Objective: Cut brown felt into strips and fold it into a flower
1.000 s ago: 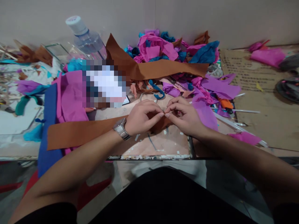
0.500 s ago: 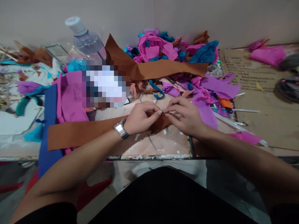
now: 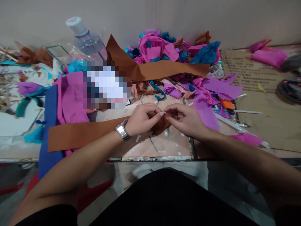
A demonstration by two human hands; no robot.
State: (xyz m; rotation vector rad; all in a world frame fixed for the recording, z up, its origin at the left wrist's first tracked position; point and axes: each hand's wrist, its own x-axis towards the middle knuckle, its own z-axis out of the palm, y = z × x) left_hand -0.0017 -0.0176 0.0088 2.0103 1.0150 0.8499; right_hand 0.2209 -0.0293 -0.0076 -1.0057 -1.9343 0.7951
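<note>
Brown paper strip (image 3: 82,133): end pinched between left hand (image 3: 141,121) and right hand (image 3: 188,121), fingertips touching, the rest trailing left of the fingers. Looks mid-fold; next crease needs both pinches tight.

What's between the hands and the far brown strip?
Head view: a wire ring and a twisted teal scrap lie between the left hand, the right hand and the far brown strip.
</note>
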